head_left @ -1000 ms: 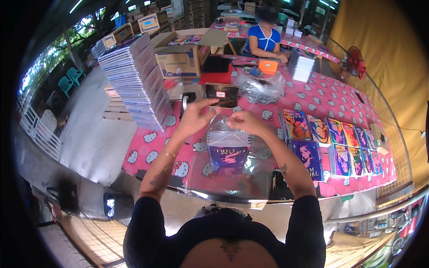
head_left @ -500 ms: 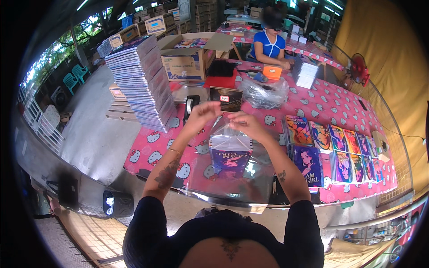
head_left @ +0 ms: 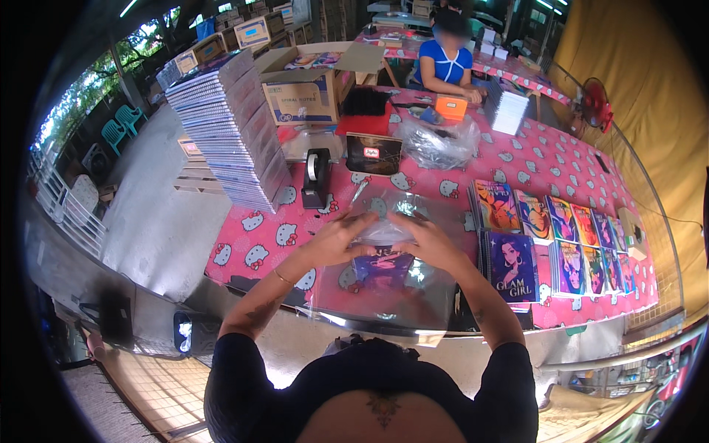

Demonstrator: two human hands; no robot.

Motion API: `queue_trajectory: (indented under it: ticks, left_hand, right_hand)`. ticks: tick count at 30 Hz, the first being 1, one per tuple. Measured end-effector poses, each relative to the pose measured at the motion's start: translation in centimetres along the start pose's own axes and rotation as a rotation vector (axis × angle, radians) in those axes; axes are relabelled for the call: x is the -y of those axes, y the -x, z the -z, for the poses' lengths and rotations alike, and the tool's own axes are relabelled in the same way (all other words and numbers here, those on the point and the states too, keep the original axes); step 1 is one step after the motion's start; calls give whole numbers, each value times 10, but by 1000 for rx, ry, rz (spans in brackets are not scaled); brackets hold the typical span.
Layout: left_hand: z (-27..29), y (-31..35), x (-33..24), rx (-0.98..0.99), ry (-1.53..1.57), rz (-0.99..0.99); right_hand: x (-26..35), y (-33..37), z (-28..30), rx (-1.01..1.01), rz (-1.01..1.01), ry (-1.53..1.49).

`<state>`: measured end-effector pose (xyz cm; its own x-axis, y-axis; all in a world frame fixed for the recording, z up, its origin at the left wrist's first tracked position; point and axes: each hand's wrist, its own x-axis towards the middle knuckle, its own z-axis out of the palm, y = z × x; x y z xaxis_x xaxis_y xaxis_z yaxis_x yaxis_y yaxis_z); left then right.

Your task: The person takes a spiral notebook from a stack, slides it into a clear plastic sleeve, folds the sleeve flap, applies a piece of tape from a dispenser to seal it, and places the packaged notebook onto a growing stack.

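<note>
In front of me on the table lies a bundle of purple-covered spiral notebooks (head_left: 382, 269) under clear plastic film. My left hand (head_left: 343, 239) rests on the bundle's left side, fingers stretched and thumb apart. Opposite it, my right hand (head_left: 427, 242) lies on the right side with its fingers spread likewise. Between them the film (head_left: 382, 232) bunches over the far end of the bundle. More clear plastic sheet (head_left: 432, 284) spreads flat beneath. Just beyond my left hand stands a black tape dispenser (head_left: 315, 184) with a roll in it.
A tall notebook stack (head_left: 233, 136) rises at the left, near an open carton (head_left: 301, 100). Colourful notebooks (head_left: 509, 266) line the right side. Beyond lie a dark box (head_left: 373, 156) and crumpled plastic (head_left: 441, 144). A person in blue (head_left: 445, 70) sits across the table; a fan (head_left: 595, 105) stands right.
Both hands have come down and nearer, from pinching the film above the bundle to lying spread on it. The tape dispenser, partly covered before, now shows fully.
</note>
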<state>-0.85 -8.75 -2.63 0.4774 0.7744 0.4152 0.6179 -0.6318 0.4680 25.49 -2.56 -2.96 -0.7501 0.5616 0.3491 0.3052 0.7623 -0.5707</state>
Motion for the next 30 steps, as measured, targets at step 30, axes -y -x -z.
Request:
queue_trajectory:
  ticks: [30]
  left_hand:
    - [-32, -42, 208, -597, -86, 720]
  right_hand:
    - [-36, -30, -6, -20, -508, -522]
